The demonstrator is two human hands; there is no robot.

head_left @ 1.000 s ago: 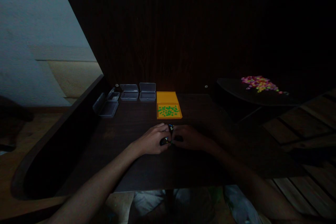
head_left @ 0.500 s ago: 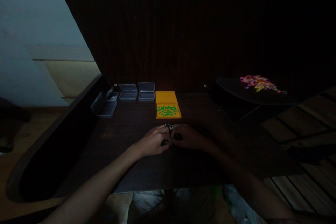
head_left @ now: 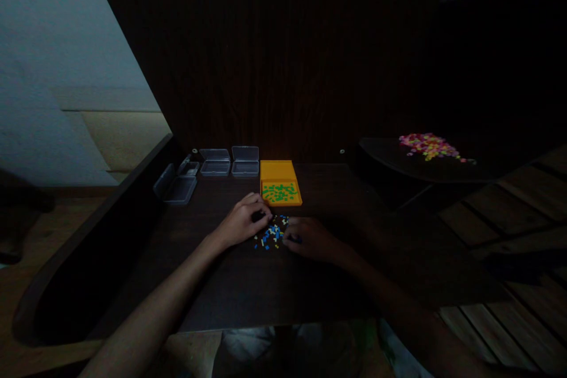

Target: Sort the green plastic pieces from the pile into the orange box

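Observation:
Small blue, pale and yellow plastic pieces [head_left: 275, 233] lie scattered on the dark tabletop between my hands. At their left edge is my left hand [head_left: 245, 218], its thumb and forefinger brought together; anything between the tips is too small to make out. My right hand [head_left: 312, 239] rests in shadow at the right edge of the pieces, with its fingers curled in and the thumb close to them. What it may hold is hidden. Just beyond my hands stands an open orange-yellow box [head_left: 277, 170] with many small green pieces [head_left: 280, 191] in its base.
Two open clear plastic boxes [head_left: 215, 169] stand at the back, left of the orange-yellow box. Further left are another open clear box [head_left: 179, 189] and a smaller one [head_left: 191, 168]. A heap of pink, red and yellow bits [head_left: 432, 146] lies on a dark shelf [head_left: 390, 153] at right.
My hands, pressed together before, have come apart, the left one moving left and slightly away from me. The loose pieces between them now show. The view has shifted slightly.

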